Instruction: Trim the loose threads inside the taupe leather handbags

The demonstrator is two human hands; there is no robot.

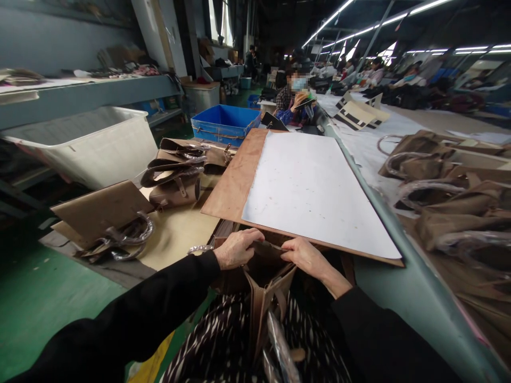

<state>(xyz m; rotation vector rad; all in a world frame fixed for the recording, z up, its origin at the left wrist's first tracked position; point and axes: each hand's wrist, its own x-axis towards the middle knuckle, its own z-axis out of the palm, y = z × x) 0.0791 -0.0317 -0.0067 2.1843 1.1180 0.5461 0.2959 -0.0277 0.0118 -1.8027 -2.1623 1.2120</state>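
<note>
A brown handbag [261, 298] rests on my lap with its mouth open toward me, below the near edge of a board. My left hand [239, 248] grips the far left rim of the bag, fingers curled over the edge. On the other side my right hand [305, 259] pinches the same rim near its right corner. The bag's plastic-wrapped handle [281, 340] hangs down toward me. Just beyond both hands lies the wooden board [235, 181], topped by a white sheet [311, 186].
Brown handbags [175, 175] are piled at left, near a blue bin [225, 122] and a large white tub [91, 143]. More handbags [459, 197] cover the long table [383, 213] at right. A masked person [295, 101] sits beyond the board.
</note>
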